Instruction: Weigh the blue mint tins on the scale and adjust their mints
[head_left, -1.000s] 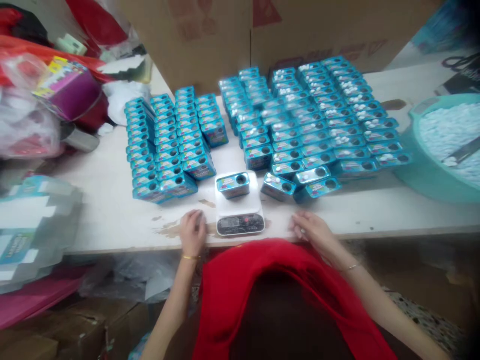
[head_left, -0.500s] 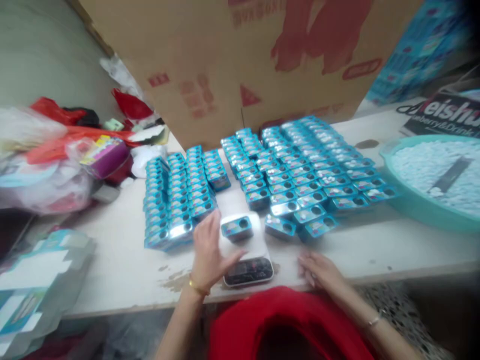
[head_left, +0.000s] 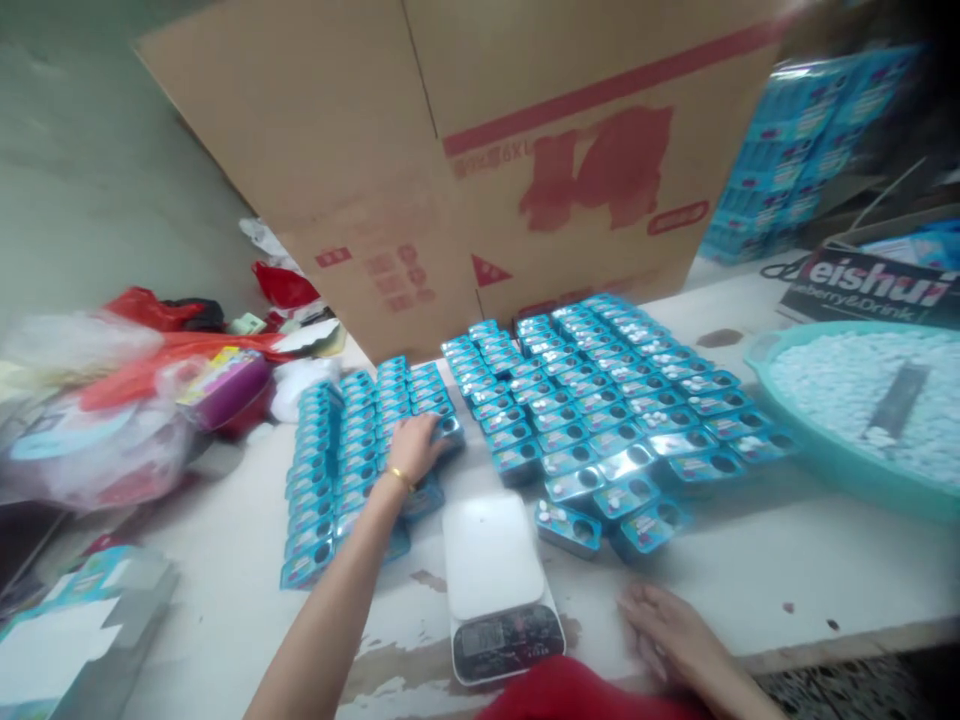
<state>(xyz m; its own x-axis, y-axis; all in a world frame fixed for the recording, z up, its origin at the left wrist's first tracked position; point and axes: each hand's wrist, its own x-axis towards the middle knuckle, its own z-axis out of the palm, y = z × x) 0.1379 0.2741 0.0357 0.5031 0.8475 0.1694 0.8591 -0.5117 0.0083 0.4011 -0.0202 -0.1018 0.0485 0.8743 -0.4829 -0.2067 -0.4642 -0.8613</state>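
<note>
Your left hand [head_left: 415, 447] is stretched out over the left block of blue tins [head_left: 352, 460], fingers curled down onto one tin [head_left: 448, 430] at the inner edge of the rows, right where that block ends next to the gap. It looks closed around that tin, though the picture is a bit blurry, so I can't swear how firm the hold is. Your right hand [head_left: 671, 635] is lying flat and relaxed on the counter [head_left: 750, 570] near the front edge, fingers loose, holding nothing. The white scale [head_left: 496, 585] sits between your hands with a bare platform. If you're setting that tin into the row, I'd say keep it square to its neighbours and press it down flat, since those rows are packed tight and one crooked tin could nudge the whole column sideways. Keep your forearm lifted too, because it's passing right over the front tins of that block. The bigger block of tins [head_left: 600, 400] with open holes is to the right, and the teal basin [head_left: 862, 420] full of white pieces is well off to your right, so nothing there is in the way.
</note>
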